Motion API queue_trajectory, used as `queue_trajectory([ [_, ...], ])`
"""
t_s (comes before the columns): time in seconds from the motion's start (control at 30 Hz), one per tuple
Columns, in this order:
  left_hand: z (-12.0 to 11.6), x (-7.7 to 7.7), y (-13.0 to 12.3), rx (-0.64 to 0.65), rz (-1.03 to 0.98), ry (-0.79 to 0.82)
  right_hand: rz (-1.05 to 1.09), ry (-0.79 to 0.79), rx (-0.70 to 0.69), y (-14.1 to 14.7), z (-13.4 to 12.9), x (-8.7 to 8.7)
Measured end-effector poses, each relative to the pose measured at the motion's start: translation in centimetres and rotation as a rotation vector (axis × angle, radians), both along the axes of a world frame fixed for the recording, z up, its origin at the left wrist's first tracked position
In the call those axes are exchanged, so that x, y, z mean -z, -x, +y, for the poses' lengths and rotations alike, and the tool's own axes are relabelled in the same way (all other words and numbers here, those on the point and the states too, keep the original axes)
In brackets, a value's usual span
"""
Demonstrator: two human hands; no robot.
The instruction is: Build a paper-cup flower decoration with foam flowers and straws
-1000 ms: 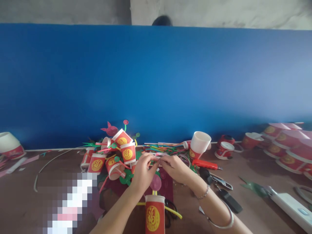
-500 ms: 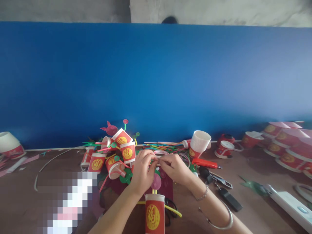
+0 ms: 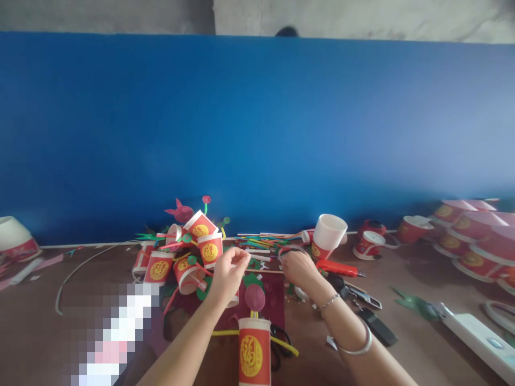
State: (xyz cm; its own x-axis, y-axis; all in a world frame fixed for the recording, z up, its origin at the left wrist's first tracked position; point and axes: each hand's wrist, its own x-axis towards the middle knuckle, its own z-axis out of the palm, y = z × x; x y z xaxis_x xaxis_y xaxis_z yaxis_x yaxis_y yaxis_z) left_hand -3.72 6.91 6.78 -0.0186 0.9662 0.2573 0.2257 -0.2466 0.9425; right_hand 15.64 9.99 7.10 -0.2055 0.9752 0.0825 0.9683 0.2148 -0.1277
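In the middle foreground a red paper cup [image 3: 255, 351] with a yellow emblem stands upright. A dark pink paper disc [image 3: 255, 297] rises above it on a short yellow stem, and yellow strips [image 3: 285, 346] stick out at its sides. Behind and left of the disc is my left hand [image 3: 228, 273], its thumb and fingertips pinched together; anything between them is too small to name. To the right, my right hand [image 3: 301, 271] reaches to a thin pale ring like a roll of tape [image 3: 292, 249], fingers curled at its near edge. My right fingertips are partly hidden.
Decorated red cups [image 3: 159, 268] pile up at left. Coloured straws [image 3: 265, 238] lie along the blue panel [image 3: 257, 134]. Stacked white cups [image 3: 330, 233], an orange cutter [image 3: 337, 268], keys [image 3: 378, 324] and a glue gun-like white tool [image 3: 475, 338] are at right.
My hands, together above the pink disc before, have come apart. My right hand has moved right to the ring, while my left has shifted slightly left and stays pinched.
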Motion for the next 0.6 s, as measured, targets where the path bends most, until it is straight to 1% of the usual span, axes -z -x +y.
queue_trajectory([
  [0.1, 0.3, 0.4, 0.3, 0.018, 0.072, 0.023, -0.083, 0.043, 0.07, -0.5, 0.4, 0.9],
  [0.2, 0.3, 0.6, 0.3, 0.019, 0.14, 0.01, -0.121, 0.003, 0.104, -0.1, -0.2, 0.9],
  [0.23, 0.3, 0.6, 0.3, 0.019, 0.147, 0.008, -0.126, -0.016, 0.087, 0.1, -0.5, 0.8],
  [0.3, 0.2, 0.7, 0.2, 0.019, 0.145, 0.008, -0.129, -0.028, 0.003, 0.8, -1.0, 0.7],
  [0.4, 0.2, 0.7, 0.2, 0.022, 0.099, 0.029, -0.144, 0.022, -0.134, 1.7, -1.4, 0.9],
  [0.47, 0.2, 0.7, 0.2, 0.023, 0.048, 0.066, -0.169, 0.049, -0.172, 2.2, -1.5, 1.3],
  [0.6, 0.5, 0.9, 0.2, 0.024, -0.015, 0.145, -0.21, 0.064, -0.195, 2.7, -1.5, 1.9],
])
